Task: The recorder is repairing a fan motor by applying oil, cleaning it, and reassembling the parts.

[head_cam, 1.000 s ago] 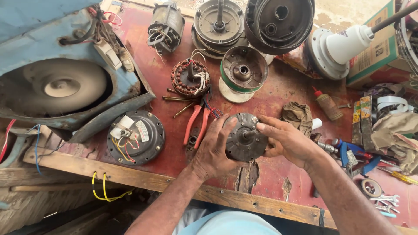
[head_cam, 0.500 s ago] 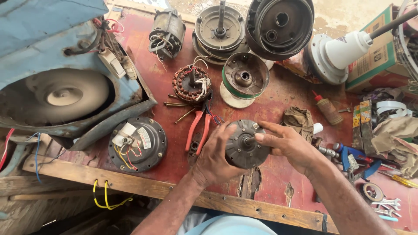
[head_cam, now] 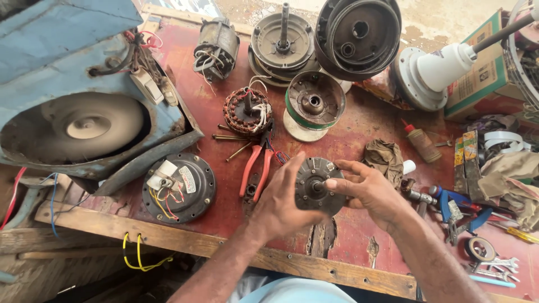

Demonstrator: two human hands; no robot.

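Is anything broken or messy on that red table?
Yes. The red tabletop is cracked and chipped at its front edge, just below the round motor part held between the left hand and right hand. Loose bolts lie scattered beside the red-handled pliers.

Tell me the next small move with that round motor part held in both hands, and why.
Probably turn the round motor part a little further between the palms to bring its other side into view. The left hand cups its left edge, the right hand has a fingertip by the central hub, and it is lifted off the red workbench, so only this face shows.
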